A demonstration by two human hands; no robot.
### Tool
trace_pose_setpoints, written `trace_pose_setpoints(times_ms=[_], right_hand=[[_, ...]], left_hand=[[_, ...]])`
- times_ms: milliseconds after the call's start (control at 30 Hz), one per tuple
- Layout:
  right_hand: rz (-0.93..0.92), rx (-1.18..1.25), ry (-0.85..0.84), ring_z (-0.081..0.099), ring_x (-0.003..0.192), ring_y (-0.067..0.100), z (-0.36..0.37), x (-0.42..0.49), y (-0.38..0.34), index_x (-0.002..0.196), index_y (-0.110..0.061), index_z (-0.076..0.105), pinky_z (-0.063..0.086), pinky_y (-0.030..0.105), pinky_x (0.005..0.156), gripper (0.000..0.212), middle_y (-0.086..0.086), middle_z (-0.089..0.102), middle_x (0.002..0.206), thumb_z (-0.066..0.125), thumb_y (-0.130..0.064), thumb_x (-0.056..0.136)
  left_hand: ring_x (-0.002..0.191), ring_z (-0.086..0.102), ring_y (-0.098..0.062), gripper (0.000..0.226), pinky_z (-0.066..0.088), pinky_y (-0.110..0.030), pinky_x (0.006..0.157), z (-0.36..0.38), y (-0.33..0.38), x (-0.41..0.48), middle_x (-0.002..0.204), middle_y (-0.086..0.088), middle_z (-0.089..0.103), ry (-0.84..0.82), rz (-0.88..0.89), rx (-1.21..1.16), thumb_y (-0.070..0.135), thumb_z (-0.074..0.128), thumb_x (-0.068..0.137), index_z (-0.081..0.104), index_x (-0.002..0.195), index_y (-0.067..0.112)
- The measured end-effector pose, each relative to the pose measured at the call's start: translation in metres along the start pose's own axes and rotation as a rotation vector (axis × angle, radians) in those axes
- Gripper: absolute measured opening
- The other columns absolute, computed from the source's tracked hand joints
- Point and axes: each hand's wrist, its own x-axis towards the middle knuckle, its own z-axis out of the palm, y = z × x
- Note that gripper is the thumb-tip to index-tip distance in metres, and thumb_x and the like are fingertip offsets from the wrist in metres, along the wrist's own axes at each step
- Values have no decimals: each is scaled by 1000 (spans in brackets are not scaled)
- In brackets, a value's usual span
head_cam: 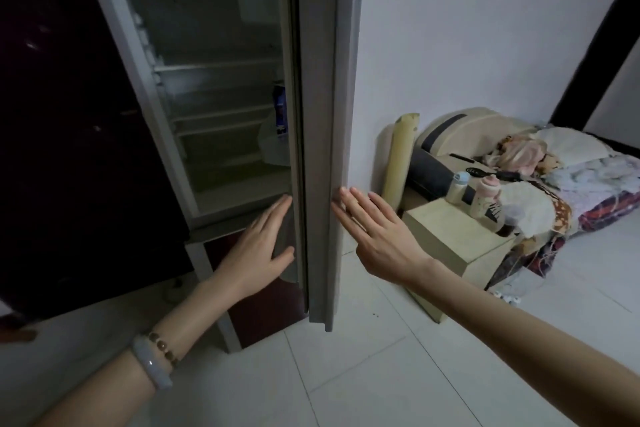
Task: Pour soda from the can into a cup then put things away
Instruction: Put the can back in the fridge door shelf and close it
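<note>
Both bare arms reach forward: left hand (258, 246) flat, fingers straight and together; right hand (377, 236) near it on the right, fingers straight, slightly spread.

Dim room, white wall (467, 28), pale tiled floor (363, 374).
At mid-right a cream bedside cabinet (457, 246) stands against a bed (588, 177) heaped with bedding; an open fridge (214, 87) fills the upper left and centre.

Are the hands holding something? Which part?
Nothing is gripped. The left hand lies flat against the inner side of the tall grey fridge door; the right hand touches its outer side with straight fingers.
</note>
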Motion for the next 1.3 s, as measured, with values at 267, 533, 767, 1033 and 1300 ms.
trace_pose_setpoints(times_ms=[267, 533, 767, 1033, 1300], right_hand=[[-119, -11, 77, 9, 144, 33, 22, 95, -61, 147, -10, 16, 14, 48, 114, 78, 12, 14, 154, 54, -13, 79], [-100, -37, 55, 2, 144, 31, 52, 190, -112, 149, -12, 16, 9, 46, 115, 87, 15, 5, 154, 61, -16, 74], [-25, -7, -4, 14, 143, 29, 77, 255, -149, 148, -7, 14, 19, 44, 113, 97, 16, 10, 153, 68, -13, 68], [-8, -5, -5, 19, 142, 33, 99, 315, -166, 147, -8, 21, 21, 44, 114, 80, 14, 17, 154, 49, -10, 72], [-37, 19, 101, 21, 139, 37, 137, 367, -169, 145, -8, 27, 21, 45, 113, 74, 21, 19, 151, 47, -7, 74]], left_hand=[[138, 6, 4, 73, 10, -22, 114, -50, -62, -17, 154, 17, 8, -145, -113, -57, 28, 53, 94, 5, 149, 33], [138, 21, -4, 75, 19, -18, 110, -96, -148, -3, 154, 3, 24, -144, -231, -447, 11, 62, 88, 17, 148, 20], [140, 26, -16, 76, 22, -37, 116, -135, -220, 15, 153, -2, 27, -179, -241, -581, 7, 61, 87, 18, 148, 18], [126, 48, -13, 60, 35, -34, 110, -160, -283, 43, 134, -2, 51, -90, -241, -780, 1, 61, 83, 40, 138, 15], [114, 55, -6, 46, 44, -16, 95, -179, -339, 79, 119, 3, 58, -84, -135, -719, -6, 57, 85, 48, 124, 17]])
